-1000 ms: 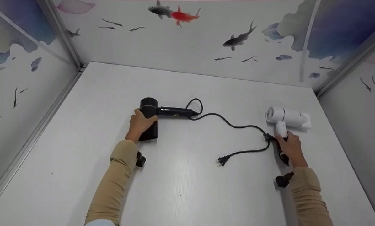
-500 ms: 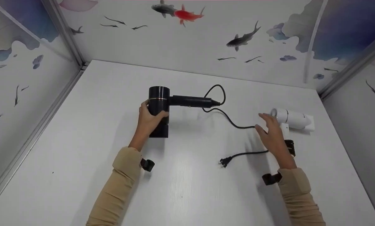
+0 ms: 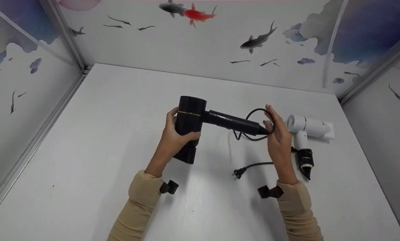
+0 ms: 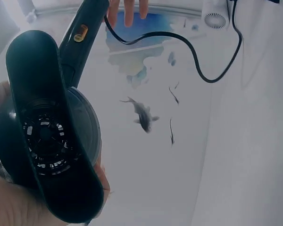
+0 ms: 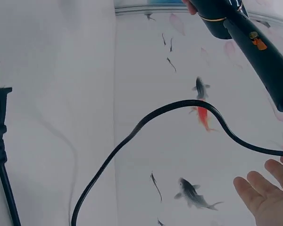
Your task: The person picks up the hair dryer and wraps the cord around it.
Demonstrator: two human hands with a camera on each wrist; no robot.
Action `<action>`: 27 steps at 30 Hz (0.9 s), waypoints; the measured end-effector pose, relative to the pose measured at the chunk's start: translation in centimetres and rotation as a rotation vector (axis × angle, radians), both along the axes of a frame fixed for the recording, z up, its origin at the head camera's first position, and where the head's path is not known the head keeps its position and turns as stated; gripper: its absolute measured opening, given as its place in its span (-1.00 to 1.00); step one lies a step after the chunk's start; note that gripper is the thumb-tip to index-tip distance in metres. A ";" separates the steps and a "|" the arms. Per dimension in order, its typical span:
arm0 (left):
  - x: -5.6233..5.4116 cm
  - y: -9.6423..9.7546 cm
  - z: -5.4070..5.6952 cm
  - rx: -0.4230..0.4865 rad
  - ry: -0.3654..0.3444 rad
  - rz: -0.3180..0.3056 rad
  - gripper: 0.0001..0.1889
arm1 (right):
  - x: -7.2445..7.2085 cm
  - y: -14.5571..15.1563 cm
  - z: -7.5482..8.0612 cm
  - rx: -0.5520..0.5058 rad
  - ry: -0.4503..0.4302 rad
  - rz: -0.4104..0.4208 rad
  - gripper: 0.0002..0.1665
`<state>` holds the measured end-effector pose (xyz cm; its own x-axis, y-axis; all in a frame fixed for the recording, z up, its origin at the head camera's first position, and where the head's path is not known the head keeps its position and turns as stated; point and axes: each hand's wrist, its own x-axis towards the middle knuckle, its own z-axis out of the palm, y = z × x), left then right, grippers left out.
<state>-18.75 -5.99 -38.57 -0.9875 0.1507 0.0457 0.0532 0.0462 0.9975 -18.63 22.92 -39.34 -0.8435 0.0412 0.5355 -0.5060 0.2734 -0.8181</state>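
My left hand grips a black hair dryer round its barrel and holds it above the table. The flat nozzle faces the camera in the left wrist view. The handle points right, toward my right hand. Extended fingers of that hand are at the handle's end, and the looped black cord runs up against them. Just right of this hand lies a white hair dryer, black cord wound round its handle.
A black plug lies on the white table, its cord running right behind my right hand. Walls with painted fish stand at the back and both sides. Each sleeve carries a black camera mount.
My left hand has lifted the black hair dryer and moved it right, its handle end now lower. My right hand has left the white dryer's handle and moved left to the black dryer's cord.
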 end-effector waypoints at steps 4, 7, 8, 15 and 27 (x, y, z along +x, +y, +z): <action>0.4 0.5 -0.3 0.085 -0.042 -0.018 0.05 | 0.1 -0.8 -0.2 -0.171 -0.026 0.068 -0.55; 0.6 0.8 -0.4 0.134 -0.078 -0.017 -0.02 | 0.2 -1.4 -0.4 -0.295 -0.039 0.195 -0.56; 0.6 0.9 -0.4 0.144 -0.081 -0.014 -0.06 | 0.2 -1.6 -0.4 -0.332 -0.057 0.236 -0.58; 0.8 1.3 -0.2 0.151 -0.008 0.042 -0.21 | 0.8 -3.5 -0.4 -0.241 -0.348 0.315 -0.81; 0.3 -0.1 -1.1 0.134 0.060 0.145 -0.22 | 1.5 -3.5 0.0 0.491 -0.256 0.192 -0.70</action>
